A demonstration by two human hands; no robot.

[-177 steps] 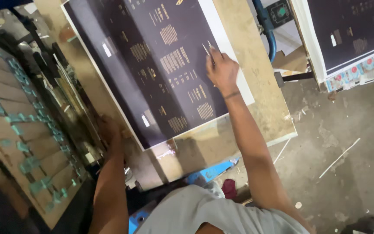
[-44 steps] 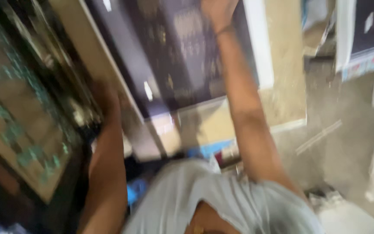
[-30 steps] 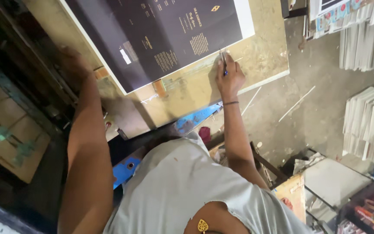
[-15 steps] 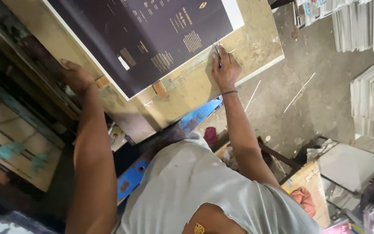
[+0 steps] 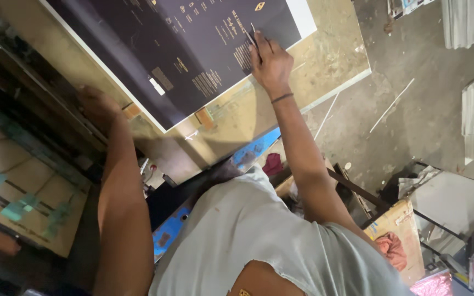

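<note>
Two things fill most of what I see: the desk (image 5: 336, 60), a worn wooden top, and the big dark sheet (image 5: 176, 49) lying flat on it with pale print and a white border. Half a second ago the sheet sat further from me and my right hand (image 5: 270, 63) was at its lower edge; now I have leaned in, and that hand rests on the sheet near its right corner, fingers pressed together and pinching a thin tool (image 5: 252, 35) whose tip touches the print. That tells me I have settled onto one spot and the fine work there is under way. My left hand (image 5: 97, 104) is off the sheet, at the desk's left edge by the dark frame (image 5: 23, 109); whether it grips anything I cannot tell. Compared with six seconds back, the right hand has moved from mid-sheet out toward the corner.
</note>
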